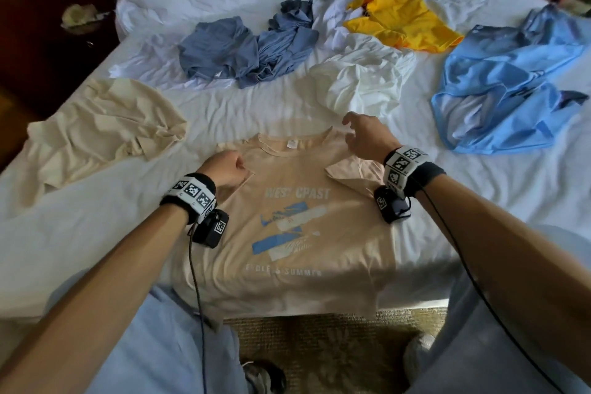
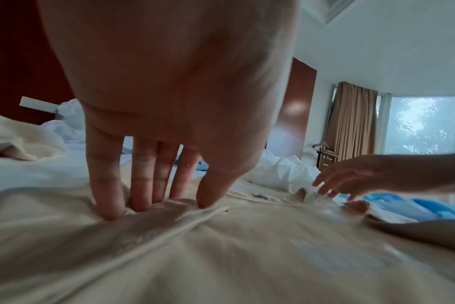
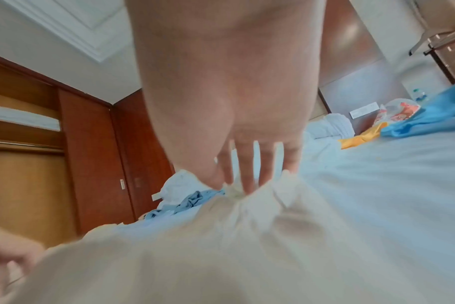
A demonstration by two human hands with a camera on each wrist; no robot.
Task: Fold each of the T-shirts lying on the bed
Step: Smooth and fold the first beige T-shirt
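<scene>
Peach T-shirt (image 1: 287, 253) print "WEST COAST"; left hand (image 1: 225, 169) pinches sleeve

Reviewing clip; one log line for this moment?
peach T-shirt flat, sleeves folded in | left hand pinches left sleeve | right hand open above right shoulder

Seven T-shirts: two beige (image 1: 287, 217) (image 1: 102, 128), two slate-blue (image 1: 217, 48) (image 1: 287, 38), one white (image 1: 361, 80), one yellow (image 1: 399, 19), one light-blue (image 1: 502, 86).
</scene>
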